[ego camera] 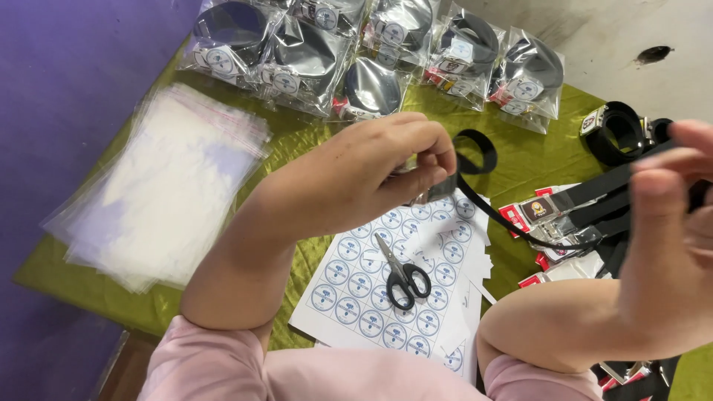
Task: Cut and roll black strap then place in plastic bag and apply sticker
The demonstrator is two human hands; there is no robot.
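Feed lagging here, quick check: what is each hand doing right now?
Left hand: closed, pinching the buckle end of the black belt.
Right hand: fingers curled around the same belt's strap.

One pair of scissors (402,276) is seen at six o'clock. About eight bagged belts (375,87) are counted at twelve o'clock, though overlap blurs the tally. One stack of clear bags (160,178) is seen at nine o'clock, one coiled belt (620,132) at two o'clock.
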